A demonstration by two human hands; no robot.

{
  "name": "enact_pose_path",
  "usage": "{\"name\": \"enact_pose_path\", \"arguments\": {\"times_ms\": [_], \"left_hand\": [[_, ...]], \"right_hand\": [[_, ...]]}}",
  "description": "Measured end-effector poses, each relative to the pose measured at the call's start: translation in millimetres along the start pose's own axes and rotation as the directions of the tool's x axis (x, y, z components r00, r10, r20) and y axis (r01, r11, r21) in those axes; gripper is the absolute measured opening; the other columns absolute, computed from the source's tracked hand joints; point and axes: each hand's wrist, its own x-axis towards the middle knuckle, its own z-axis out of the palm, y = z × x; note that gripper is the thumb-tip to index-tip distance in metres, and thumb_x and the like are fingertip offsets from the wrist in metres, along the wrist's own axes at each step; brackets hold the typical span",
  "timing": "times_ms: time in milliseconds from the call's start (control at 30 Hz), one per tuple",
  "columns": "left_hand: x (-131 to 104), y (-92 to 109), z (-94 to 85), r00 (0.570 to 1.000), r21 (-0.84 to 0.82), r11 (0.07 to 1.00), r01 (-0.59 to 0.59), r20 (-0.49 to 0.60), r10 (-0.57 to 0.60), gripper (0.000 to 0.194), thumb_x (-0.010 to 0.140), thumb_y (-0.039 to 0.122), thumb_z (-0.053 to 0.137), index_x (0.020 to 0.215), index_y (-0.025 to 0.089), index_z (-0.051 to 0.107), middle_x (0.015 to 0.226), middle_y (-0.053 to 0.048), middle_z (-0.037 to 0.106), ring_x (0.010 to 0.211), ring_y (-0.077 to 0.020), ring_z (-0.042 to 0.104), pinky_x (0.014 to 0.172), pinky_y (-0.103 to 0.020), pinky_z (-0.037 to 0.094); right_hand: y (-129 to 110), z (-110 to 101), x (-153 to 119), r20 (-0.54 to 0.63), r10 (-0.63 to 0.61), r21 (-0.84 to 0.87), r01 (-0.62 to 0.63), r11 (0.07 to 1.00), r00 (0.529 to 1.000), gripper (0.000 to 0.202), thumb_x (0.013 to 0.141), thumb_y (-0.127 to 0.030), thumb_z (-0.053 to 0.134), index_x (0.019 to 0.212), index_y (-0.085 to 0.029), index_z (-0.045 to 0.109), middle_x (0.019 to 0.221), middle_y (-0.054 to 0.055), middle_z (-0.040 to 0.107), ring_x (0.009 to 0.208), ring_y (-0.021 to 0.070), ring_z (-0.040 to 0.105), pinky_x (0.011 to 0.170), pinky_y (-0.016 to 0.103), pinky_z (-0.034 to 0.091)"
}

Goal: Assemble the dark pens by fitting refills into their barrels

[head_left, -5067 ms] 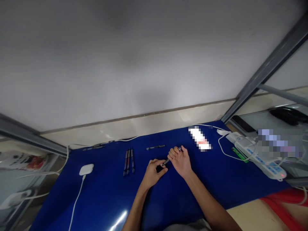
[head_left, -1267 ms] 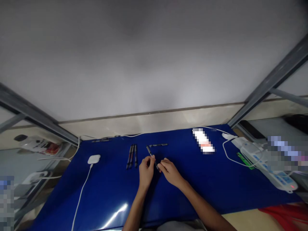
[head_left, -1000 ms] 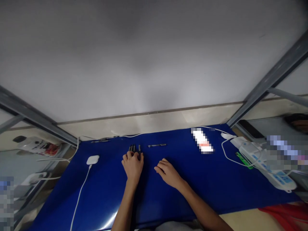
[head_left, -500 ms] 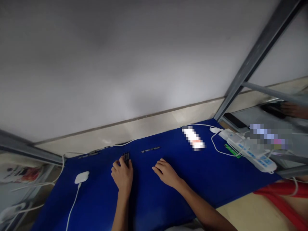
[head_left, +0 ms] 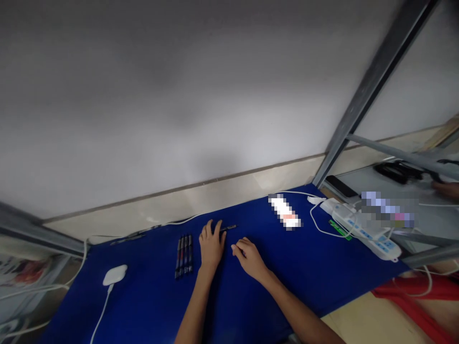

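Note:
My left hand (head_left: pixel 211 244) lies over the blue tabletop with its fingers stretched out and apart. A dark pen (head_left: pixel 230 227) sticks out to the right of its index finger and thumb; the pen's left end is hidden by the hand. To the left of this hand, several dark pens (head_left: pixel 183 258) lie side by side in a neat row. My right hand (head_left: pixel 248 258) rests on the table just below and right of the single pen. Its fingers are curled in, and nothing shows in them.
A white case (head_left: pixel 115 275) on a cable lies at the left. At the right are a blurred-out bright rectangular thing (head_left: pixel 285 211), a green packet (head_left: pixel 340 230) and a white power strip (head_left: pixel 373 239) with cables. Another person's hand (head_left: pixel 446 190) shows beyond the metal frame (head_left: pixel 362 105).
My left hand has left the row of pens and moved right to the single pen, its fingers now spread. The right hand stays nearly in place. The view has shifted slightly.

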Motion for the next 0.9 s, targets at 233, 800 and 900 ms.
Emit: {"name": "enact_pose_path", "arguments": {"times_ms": [233,800,900], "left_hand": [[-6.8,-3.9,12.8,0.994,-0.117,0.99,-0.078,0.063,0.086,0.024,0.098,0.025,0.039,0.106,0.021,0.062,0.109,-0.008,0.06,0.098,-0.022,0.055,0.081,-0.035,0.044],[-18.6,5.8,-4.2,0.962,-0.104,0.971,-0.216,0.149,0.23,0.03,0.101,0.025,0.034,0.111,0.023,0.063,0.099,-0.006,0.063,0.092,-0.0212,0.054,0.078,-0.036,0.038],[-13.8,2.8,3.1,0.969,-0.09,0.978,-0.188,0.148,0.199,0.031,0.101,0.023,0.033,0.111,0.021,0.062,0.104,-0.007,0.063,0.093,-0.0219,0.053,0.079,-0.036,0.038]], "right_hand": [[11.4,-2.5,4.8,-0.165,0.157,0.102,-0.142,0.985,0.974,0.049,0.1,-0.048,0.033,0.069,-0.019,0.057,0.063,0.001,0.056,0.06,0.0146,0.056,0.059,0.026,0.044],[19.4,-5.4,26.7,0.057,-0.199,-0.416,0.205,0.886,0.978,0.025,0.101,-0.02,0.039,0.108,-0.02,0.063,0.099,0.005,0.066,0.094,0.0173,0.059,0.09,0.035,0.046],[30.4,-8.8,43.3,0.136,-0.265,-0.435,0.297,0.85,0.955,0.02,0.1,-0.021,0.045,0.104,-0.02,0.064,0.095,0.003,0.066,0.091,0.0168,0.06,0.093,0.035,0.045]]}}
